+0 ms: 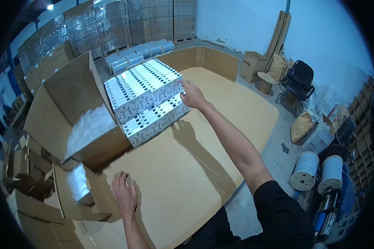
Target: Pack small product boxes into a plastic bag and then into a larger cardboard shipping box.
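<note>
Rows of slim white boxes with dark patterns stand packed in a stepped stack [143,89] on the cardboard-covered table [232,106]. My right hand [192,95] reaches to the right end of this stack. Its index finger and thumb are apart, at the corner of the upper layer; whether they press on a box is hard to make out. Lower left, my left hand [125,194] hovers or rests by a small open carton [99,195], fingers spread and holding nothing. Inside that carton lies a clear plastic-wrapped bundle [79,184].
A large open carton [99,145] with clear plastic bags [89,128] stands left of the stack. A low cardboard wall [220,63] edges the table's far side. Beyond are wrapped pallets [112,27], a black chair [300,79] and white cable reels [305,170] on the floor.
</note>
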The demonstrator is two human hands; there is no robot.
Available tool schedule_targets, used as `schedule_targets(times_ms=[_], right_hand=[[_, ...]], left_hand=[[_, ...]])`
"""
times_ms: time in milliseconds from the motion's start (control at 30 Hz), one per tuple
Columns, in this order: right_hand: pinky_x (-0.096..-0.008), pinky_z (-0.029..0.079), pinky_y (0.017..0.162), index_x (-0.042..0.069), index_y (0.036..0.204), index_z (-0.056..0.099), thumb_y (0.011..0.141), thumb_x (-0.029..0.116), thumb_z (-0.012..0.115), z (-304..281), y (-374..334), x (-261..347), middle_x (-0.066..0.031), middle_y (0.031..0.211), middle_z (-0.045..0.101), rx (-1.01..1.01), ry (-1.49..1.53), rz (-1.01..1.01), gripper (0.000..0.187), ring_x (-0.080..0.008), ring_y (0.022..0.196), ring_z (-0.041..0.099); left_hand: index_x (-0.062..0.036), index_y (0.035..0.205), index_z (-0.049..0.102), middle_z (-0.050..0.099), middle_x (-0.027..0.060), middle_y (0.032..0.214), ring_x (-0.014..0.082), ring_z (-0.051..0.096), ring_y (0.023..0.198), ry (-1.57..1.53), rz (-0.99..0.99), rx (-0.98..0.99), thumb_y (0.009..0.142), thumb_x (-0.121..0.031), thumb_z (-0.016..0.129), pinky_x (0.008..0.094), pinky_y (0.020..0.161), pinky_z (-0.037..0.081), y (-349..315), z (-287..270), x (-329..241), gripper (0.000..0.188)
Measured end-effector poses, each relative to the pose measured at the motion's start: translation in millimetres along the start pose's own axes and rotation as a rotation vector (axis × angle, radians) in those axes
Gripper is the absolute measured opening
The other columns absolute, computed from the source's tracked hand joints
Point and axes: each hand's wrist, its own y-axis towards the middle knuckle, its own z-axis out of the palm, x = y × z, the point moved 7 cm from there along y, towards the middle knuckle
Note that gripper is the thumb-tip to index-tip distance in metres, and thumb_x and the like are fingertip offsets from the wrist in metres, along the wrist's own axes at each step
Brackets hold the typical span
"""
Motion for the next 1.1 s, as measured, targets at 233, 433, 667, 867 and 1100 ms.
schedule_targets(times_ms=[233, 433, 667, 867, 1100], right_hand=[[-0.0481, 0.050, 0.104, 0.020, 0.137, 0.059, 0.088, 0.009, 0.070, -9, 21, 32, -0.0186, 0.141, 0.047, -0.165, -0.080, -0.200, 0.052, -0.0387, 0.128, 0.054], [-0.0467, 0.048, 0.107, 0.019, 0.130, 0.061, 0.086, 0.008, 0.075, 12, 25, 42, -0.0145, 0.140, 0.047, -0.181, -0.132, -0.315, 0.048, -0.0367, 0.129, 0.052], [-0.0440, 0.048, 0.100, 0.010, 0.116, 0.061, 0.082, 0.001, 0.073, 9, 12, 48, -0.0088, 0.117, 0.062, -0.172, -0.094, -0.341, 0.037, -0.0326, 0.116, 0.055], [-0.0446, 0.051, 0.094, 0.010, 0.118, 0.064, 0.085, 0.000, 0.069, -2, -17, 53, -0.0096, 0.115, 0.062, -0.173, -0.123, -0.401, 0.035, -0.0333, 0.111, 0.059], [-0.0403, 0.057, 0.069, 0.005, 0.126, 0.058, 0.091, -0.007, 0.062, -1, -95, 106, -0.0134, 0.110, 0.064, -0.162, 0.264, -0.289, 0.037, -0.0278, 0.084, 0.069]], left_hand=[[-0.0033, 0.127, 0.061, 0.057, 0.0157, 0.141, 0.0350, 0.046, 0.138, 0.023, -0.045, 0.012, 0.091, -0.013, 0.065, 0.0481, 0.119, 0.031, 7, 7, -3, 0.037], [-0.0035, 0.126, 0.062, 0.058, 0.0155, 0.140, 0.0353, 0.047, 0.138, 0.044, -0.027, -0.008, 0.091, -0.013, 0.065, 0.0489, 0.119, 0.032, 10, 5, -3, 0.036], [-0.0030, 0.126, 0.062, 0.057, 0.0156, 0.141, 0.0364, 0.045, 0.139, 0.041, -0.016, -0.015, 0.092, -0.014, 0.065, 0.0496, 0.120, 0.031, 6, 4, 1, 0.036], [-0.0035, 0.128, 0.061, 0.058, 0.0163, 0.138, 0.0365, 0.047, 0.138, 0.031, -0.007, 0.011, 0.094, -0.010, 0.063, 0.0476, 0.119, 0.034, 5, 6, 1, 0.035], [-0.0016, 0.128, 0.061, 0.062, 0.0156, 0.130, 0.0334, 0.058, 0.124, -0.344, -0.211, -0.009, 0.096, -0.012, 0.063, 0.0450, 0.109, 0.045, 9, -6, 1, 0.033]])
